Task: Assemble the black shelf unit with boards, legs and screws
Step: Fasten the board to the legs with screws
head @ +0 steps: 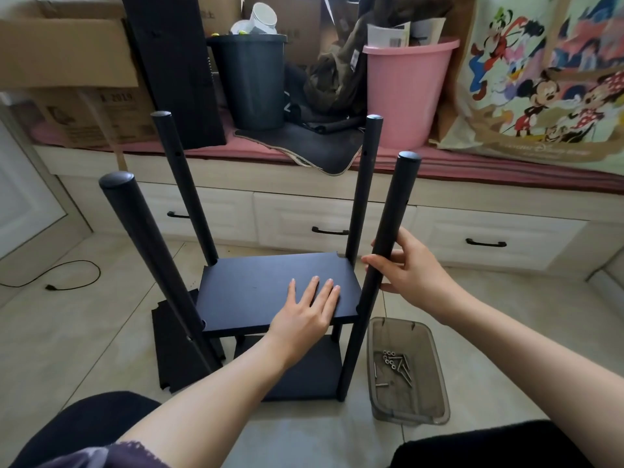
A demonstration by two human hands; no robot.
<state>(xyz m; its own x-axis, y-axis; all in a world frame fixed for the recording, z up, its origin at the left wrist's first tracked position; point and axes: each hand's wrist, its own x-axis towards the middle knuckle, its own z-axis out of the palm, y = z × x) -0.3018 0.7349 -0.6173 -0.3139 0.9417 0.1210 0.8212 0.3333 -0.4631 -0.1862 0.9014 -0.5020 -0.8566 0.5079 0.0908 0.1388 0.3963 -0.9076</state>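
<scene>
1. Tiled floor (304,437) carries the shelf unit (277,329), and my right hand (410,270) has its grip curled round the near-right leg (381,265), about level with the upper board (256,288).
2. That leg's long axis runs nearly upright, leaning slightly away from the board's notched corner; I judge it needs seating there.
3. My left hand (309,310) lies flat, fingers straight, pressing the board just beside that leg.
4. Right of the leg, a tray (435,396) holds screws (395,364), nearer my right hand.
5. Spare boards (175,352) lie left of the unit; drawers (304,217) and a pink bucket (405,92) stand beyond.
</scene>
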